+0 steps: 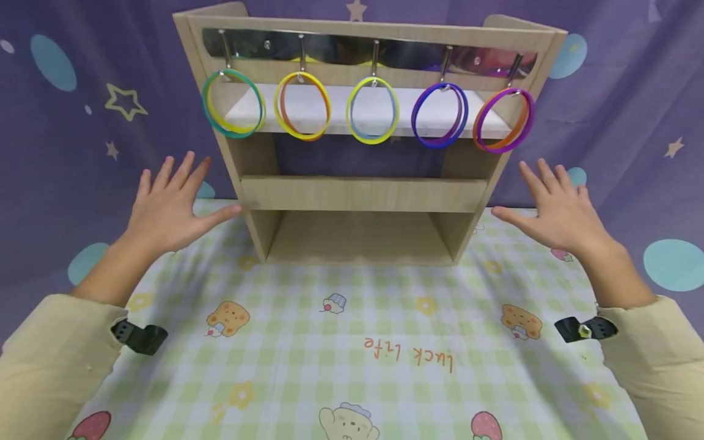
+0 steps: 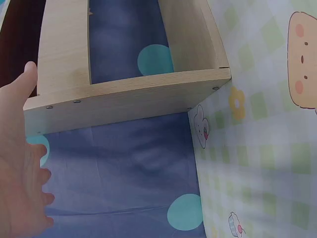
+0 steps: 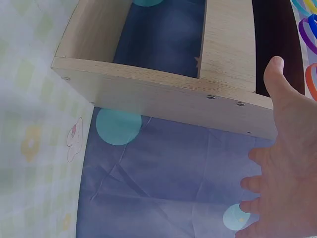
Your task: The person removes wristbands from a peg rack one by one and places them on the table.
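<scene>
Both hands are held out beside a light wooden rack [image 1: 363, 194], fingers spread and holding nothing. The left hand [image 1: 170, 208] is at the rack's left side, its thumb pointing at the side panel. On the other side is the right hand [image 1: 563, 211], thumb turned inward too. From hooks on a metal strip [image 1: 335, 52] hang several pairs of thin rings: a green and yellow pair [image 1: 206, 110], a yellow and orange pair [image 1: 328, 110], a yellow and light blue pair [image 1: 396, 113], a blue and purple pair [image 1: 466, 116], and a purple and orange pair [image 1: 531, 119].
The rack stands on a green checked tablecloth [image 1: 291, 366] printed with cartoon figures. Behind it hangs a purple-blue curtain [image 1: 110, 55] with stars and spots. A white shelf [image 1: 357, 101] lies behind the rings. Black straps with small devices [image 1: 145, 337] are around both sleeves.
</scene>
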A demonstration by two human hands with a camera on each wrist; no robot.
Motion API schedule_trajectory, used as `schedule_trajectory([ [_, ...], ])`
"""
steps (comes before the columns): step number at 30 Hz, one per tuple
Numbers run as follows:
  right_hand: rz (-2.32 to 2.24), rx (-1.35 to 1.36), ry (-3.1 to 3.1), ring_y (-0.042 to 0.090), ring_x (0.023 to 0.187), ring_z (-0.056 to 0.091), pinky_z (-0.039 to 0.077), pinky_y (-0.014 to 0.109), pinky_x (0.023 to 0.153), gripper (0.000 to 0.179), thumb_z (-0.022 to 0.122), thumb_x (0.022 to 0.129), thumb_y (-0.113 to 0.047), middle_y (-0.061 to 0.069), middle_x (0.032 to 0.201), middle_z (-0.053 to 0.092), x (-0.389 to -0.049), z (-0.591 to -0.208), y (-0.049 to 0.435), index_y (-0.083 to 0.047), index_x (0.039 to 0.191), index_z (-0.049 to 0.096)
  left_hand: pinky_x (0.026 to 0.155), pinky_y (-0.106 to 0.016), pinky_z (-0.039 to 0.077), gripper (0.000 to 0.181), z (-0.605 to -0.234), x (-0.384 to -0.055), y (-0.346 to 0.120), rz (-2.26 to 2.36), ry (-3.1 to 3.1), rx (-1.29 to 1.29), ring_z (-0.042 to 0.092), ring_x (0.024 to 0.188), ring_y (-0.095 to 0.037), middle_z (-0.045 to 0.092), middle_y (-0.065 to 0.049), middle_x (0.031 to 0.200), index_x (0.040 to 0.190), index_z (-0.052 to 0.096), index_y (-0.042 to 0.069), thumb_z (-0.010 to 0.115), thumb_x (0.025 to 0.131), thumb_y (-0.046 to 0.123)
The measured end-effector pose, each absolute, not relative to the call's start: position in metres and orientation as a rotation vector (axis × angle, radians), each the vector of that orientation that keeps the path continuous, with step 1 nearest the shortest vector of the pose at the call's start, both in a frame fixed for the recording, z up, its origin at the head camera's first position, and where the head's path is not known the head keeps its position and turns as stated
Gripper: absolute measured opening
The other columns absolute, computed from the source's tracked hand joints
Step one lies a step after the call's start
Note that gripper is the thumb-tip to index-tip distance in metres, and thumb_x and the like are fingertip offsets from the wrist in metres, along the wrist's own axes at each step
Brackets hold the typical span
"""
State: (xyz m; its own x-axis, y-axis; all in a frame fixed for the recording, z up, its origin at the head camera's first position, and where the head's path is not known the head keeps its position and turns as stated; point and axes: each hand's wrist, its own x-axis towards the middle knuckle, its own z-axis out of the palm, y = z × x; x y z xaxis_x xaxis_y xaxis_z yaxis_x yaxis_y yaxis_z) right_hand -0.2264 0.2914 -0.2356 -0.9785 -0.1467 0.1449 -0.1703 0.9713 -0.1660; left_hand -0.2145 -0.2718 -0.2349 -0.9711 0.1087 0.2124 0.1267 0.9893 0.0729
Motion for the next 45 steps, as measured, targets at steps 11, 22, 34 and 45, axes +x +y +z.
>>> schedule_trajectory([
  [11, 0.563, 0.382, -2.889, 0.048, 0.146, -0.007, -0.002, 0.069, 0.114, 0.078, 0.041, 0.1, -0.049, 0.023, 0.161, -0.004, -0.218, -0.229, 0.296, -0.012, 0.155, 0.002, 0.111, -0.07, 0.009, 0.093, -0.237, -0.218, -0.272, -0.409, -2.894, -0.149, 0.011, 0.146, -0.049, 0.003, -0.016, 0.163, 0.156, 0.003, 0.018, 0.039, 0.089, 0.072],
  [22, 0.787, 0.339, -2.665, 0.046, 0.14, 0.031, 0.026, 0.066, 0.107, 0.07, 0.063, 0.092, -0.038, 0.018, 0.155, 0.034, -0.193, -0.222, 0.265, -0.015, 0.151, 0.031, 0.114, -0.057, 0.027, 0.079, -0.228, -0.233, -0.267, -1.197, -2.797, -0.323, 0.025, 0.146, -0.038, 0.013, -0.007, 0.163, 0.155, 0.011, 0.022, 0.058, 0.095, 0.042],
  [34, 0.9, 0.493, -2.429, 0.035, 0.126, 0.051, 0.044, 0.022, 0.104, 0.05, 0.07, 0.089, -0.024, 0.015, 0.135, 0.056, -0.189, -0.231, 0.213, -0.008, 0.134, 0.054, 0.118, -0.043, 0.028, 0.07, -0.221, -0.247, -0.27, -1.593, -2.689, -0.255, 0.031, 0.145, -0.023, 0.019, -0.005, 0.162, 0.155, 0.017, 0.02, 0.053, 0.098, 0.037],
  [45, 0.978, 0.788, -2.334, 0.026, 0.12, 0.058, 0.048, 0.039, 0.102, 0.046, 0.074, 0.085, -0.011, 0.014, 0.128, 0.061, -0.195, -0.225, 0.148, -0.001, 0.126, 0.058, 0.103, -0.019, 0.041, 0.065, -0.227, -0.252, -0.264, -2.011, -2.354, -0.375, 0.055, 0.109, 0.002, 0.038, -0.009, 0.15, 0.15, 0.026, 0.005, 0.059, 0.095, 0.018],
])
